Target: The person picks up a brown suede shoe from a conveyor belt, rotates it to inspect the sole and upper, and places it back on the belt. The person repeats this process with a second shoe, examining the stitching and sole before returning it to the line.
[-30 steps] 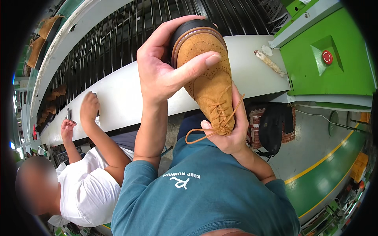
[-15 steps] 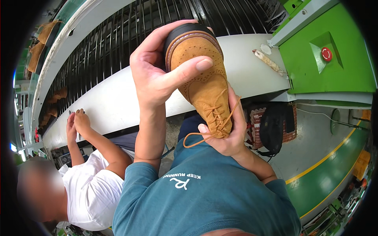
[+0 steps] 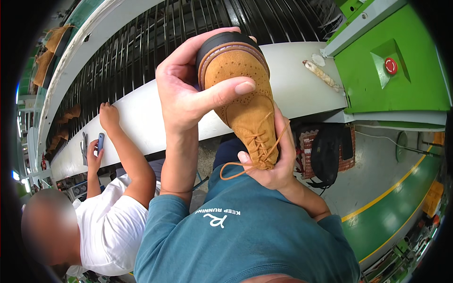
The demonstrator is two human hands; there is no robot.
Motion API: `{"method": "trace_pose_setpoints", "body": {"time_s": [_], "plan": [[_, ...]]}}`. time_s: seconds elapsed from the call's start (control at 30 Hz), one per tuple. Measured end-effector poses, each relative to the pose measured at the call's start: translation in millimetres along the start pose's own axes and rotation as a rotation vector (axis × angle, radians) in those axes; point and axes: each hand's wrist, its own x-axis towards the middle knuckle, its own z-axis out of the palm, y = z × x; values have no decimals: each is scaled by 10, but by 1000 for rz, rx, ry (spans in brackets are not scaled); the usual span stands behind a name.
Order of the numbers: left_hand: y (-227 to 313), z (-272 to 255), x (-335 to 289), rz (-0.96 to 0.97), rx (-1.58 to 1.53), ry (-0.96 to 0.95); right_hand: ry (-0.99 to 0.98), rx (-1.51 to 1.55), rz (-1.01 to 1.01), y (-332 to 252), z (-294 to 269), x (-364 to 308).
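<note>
One tan shoe [image 3: 250, 115], upper-centre frame: left hand [image 3: 185, 92], half-closed, grips its toe; right hand [image 3: 278, 173], curled, holds its laced end.

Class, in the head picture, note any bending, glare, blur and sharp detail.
In the head view, the white ledge bows and the corners go black; there too, the green floor has a bright sheen, the co-worker's head is blurred, and the shoe looks crisp.

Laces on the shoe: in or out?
In: the laces criss-cross up the shoe; a loop sticks out beside the right hand. Knotted or not, cannot tell.
</note>
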Motion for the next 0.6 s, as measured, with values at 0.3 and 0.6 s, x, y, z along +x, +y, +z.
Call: {"method": "trace_pose_setpoints", "body": {"time_s": [0.3,0.6], "plan": [[73,-5,-5,-37,-7,-14,-74,34,55,-33,-33,-34],[59,106,-70,-30,17,44,-86,46,110,-109,-46,-54]]}}
